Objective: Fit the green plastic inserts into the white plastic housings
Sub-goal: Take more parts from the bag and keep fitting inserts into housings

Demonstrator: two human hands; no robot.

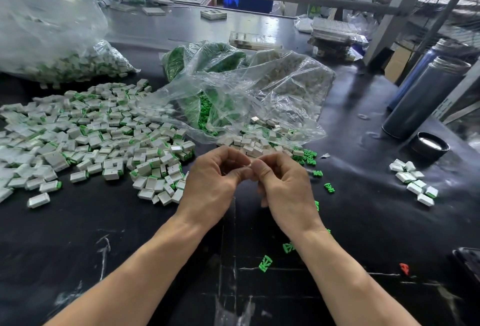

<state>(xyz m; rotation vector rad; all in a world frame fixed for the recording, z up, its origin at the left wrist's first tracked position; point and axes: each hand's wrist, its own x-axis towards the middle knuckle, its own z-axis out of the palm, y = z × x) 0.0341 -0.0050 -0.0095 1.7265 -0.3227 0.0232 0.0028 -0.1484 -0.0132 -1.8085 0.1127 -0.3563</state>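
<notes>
My left hand and right hand meet fingertip to fingertip, pinching a white housing that's mostly hidden. Loose green inserts at 6 o'clock; bare worktop at 8.

Both hands meet above the black table, fingers curled, the left hand and right hand pinching a small white housing between their fingertips. Left of the hands lies a heap of finished pieces; beyond them, a clear bag of green inserts.
</notes>
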